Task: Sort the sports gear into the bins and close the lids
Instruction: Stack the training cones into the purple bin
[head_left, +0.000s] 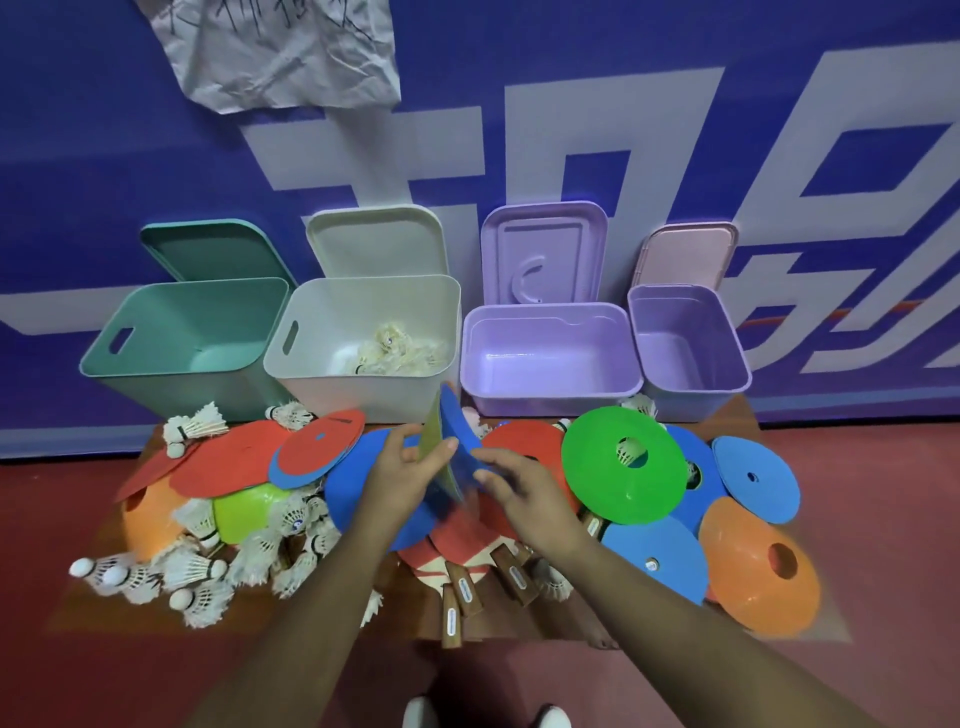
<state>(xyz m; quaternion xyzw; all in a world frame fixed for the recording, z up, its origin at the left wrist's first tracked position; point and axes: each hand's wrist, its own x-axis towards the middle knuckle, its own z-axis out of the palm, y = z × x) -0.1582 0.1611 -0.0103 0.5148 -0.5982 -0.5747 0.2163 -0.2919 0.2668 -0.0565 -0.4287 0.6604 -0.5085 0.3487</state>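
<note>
My left hand (400, 470) and my right hand (519, 486) together hold flat blue discs (457, 436) on edge above the pile, fingers curled round them. Below lie red discs (228, 457), blue discs (660, 556), a green cone (623, 462), an orange cone (763, 566), table tennis paddles (462, 577) and several white shuttlecocks (197, 566). Behind stand four open bins: teal (156, 358), white (332, 384) holding shuttlecocks, wide purple (545, 395) and small purple (691, 384).
Each bin's lid leans on the blue wall behind it: teal lid (213, 249), white lid (374, 239), purple lid (545, 249), pink lid (685, 254). The gear lies on a brown board (311, 613) on the red floor. My shoe tips (421, 714) show at the bottom.
</note>
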